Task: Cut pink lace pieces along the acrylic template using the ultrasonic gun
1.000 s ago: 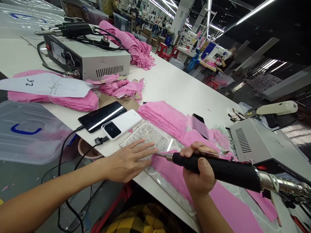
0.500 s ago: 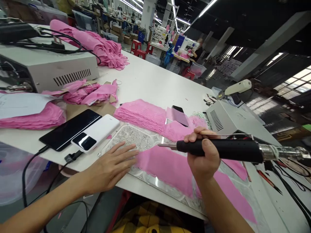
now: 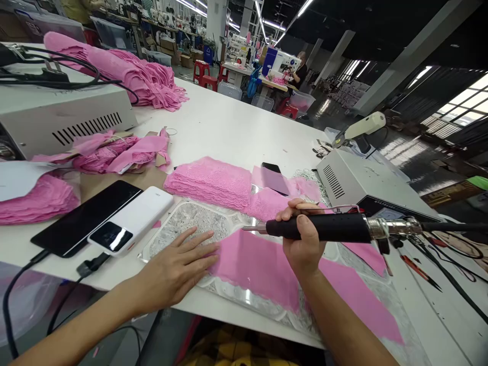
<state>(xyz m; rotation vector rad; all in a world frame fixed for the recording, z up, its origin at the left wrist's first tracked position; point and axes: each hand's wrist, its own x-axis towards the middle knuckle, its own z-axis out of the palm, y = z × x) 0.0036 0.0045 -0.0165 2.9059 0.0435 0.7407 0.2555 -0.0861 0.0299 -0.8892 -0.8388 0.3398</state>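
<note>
Your view has swung left since a second ago, while your left hand (image 3: 179, 267) still lies flat, fingers spread, pressing the near edge of the smooth pink fabric strip (image 3: 263, 267) onto the clear plate (image 3: 244, 297) over pale, crinkly lace. Your right hand (image 3: 303, 244) is wrapped tight round the black cylindrical cutter handle (image 3: 324, 227), its thin metal tip (image 3: 251, 229) hovering just above the strip. Scalloped pink lace (image 3: 213, 180) is stacked just beyond.

On the worktop (image 3: 236, 127), the fabric strip (image 3: 259, 267) lies on the clear plate (image 3: 244, 297); the phone (image 3: 86, 217) and power bank (image 3: 131, 219) lie left, the lace stack (image 3: 209, 180) behind.
</note>
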